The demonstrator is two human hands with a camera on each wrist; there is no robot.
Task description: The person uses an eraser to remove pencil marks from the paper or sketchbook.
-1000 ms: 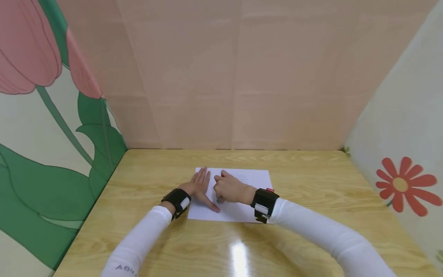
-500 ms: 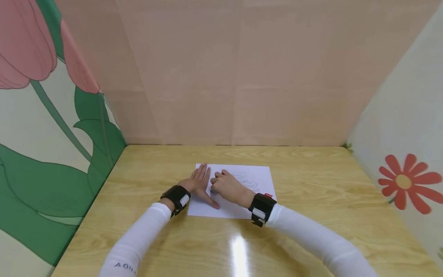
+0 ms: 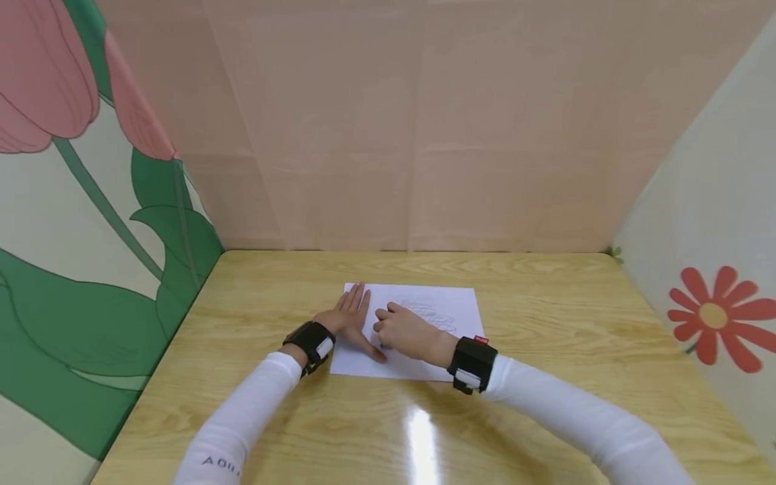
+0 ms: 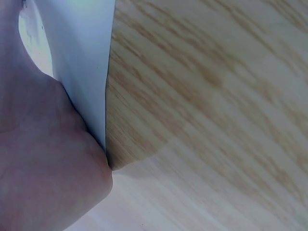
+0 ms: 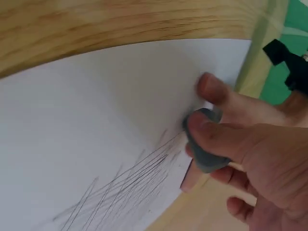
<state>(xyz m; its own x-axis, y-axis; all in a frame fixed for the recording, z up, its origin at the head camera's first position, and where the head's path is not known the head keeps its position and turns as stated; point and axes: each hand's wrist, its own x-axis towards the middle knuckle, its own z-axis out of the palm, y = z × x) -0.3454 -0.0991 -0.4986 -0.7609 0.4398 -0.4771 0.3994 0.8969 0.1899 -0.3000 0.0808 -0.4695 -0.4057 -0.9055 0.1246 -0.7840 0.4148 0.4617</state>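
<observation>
A white sheet of paper [image 3: 418,369] lies on the wooden table, with grey pencil scribbles [image 5: 130,183] across part of it. My left hand [image 3: 351,325] rests flat on the sheet's left side, fingers spread and thumb pointing to the right. The left wrist view shows the edge of that hand beside the paper's border. Between thumb and fingers, my right hand [image 3: 411,335] pinches a dark grey eraser [image 5: 208,156] on the paper, close to the left thumb. In the head view the right hand mostly hides the eraser.
The light wood table [image 3: 291,424] reaches a pinkish-beige wall covering [image 3: 339,135] at the back. Painted flower panels stand at left and right. Black bands [image 3: 473,364] with small devices sit on both wrists, over white sleeves.
My right hand shifts a little left, then back right, with the eraser, over the paper. More scribbles show beside it now. The left hand stays in place on the sheet.
</observation>
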